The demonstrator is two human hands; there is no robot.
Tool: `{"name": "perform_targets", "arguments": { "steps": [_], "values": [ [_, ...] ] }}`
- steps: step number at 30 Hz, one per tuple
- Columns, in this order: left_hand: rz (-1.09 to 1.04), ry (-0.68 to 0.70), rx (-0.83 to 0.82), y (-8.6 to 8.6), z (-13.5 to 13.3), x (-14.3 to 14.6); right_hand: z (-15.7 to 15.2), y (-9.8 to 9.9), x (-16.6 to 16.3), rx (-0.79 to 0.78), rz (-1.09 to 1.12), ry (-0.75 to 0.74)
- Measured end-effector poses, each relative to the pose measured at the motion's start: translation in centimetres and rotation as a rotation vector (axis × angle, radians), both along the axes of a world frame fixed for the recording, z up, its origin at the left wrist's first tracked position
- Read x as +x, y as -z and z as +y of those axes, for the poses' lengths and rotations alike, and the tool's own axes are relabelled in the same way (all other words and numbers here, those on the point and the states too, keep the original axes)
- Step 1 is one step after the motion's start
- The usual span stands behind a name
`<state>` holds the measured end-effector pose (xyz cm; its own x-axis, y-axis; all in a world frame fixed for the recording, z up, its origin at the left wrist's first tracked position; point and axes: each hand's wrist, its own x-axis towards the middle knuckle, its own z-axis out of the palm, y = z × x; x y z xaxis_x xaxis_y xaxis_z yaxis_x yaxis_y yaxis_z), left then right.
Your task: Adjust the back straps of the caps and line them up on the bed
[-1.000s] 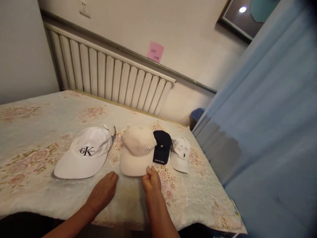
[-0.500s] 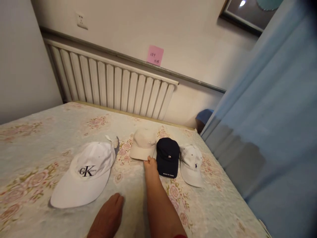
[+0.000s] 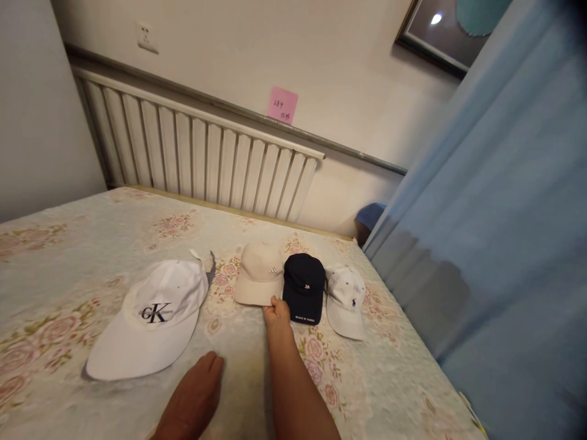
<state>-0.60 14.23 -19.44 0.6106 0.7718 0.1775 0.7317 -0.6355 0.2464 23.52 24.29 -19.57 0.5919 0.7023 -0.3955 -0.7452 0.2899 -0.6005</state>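
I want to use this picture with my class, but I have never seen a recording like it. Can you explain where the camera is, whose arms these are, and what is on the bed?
The camera sits on a person's head, looking down at their own bare arms. The right hand touches the brim of a beige cap on the flowered bedspread. The left hand rests flat on the spread, holding nothing. Beside the beige cap lie a navy cap and a small white cap; a larger white cap with black letters lies apart, to the left.
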Motion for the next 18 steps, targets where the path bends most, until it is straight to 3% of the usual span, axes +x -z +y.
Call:
{"name": "perform_targets", "arguments": {
  "steps": [18],
  "values": [
    [0.035,-0.002,0.042,-0.9,-0.2,0.1,-1.3,-0.1,-0.8,0.031,-0.119,-0.051]
  ]
}}
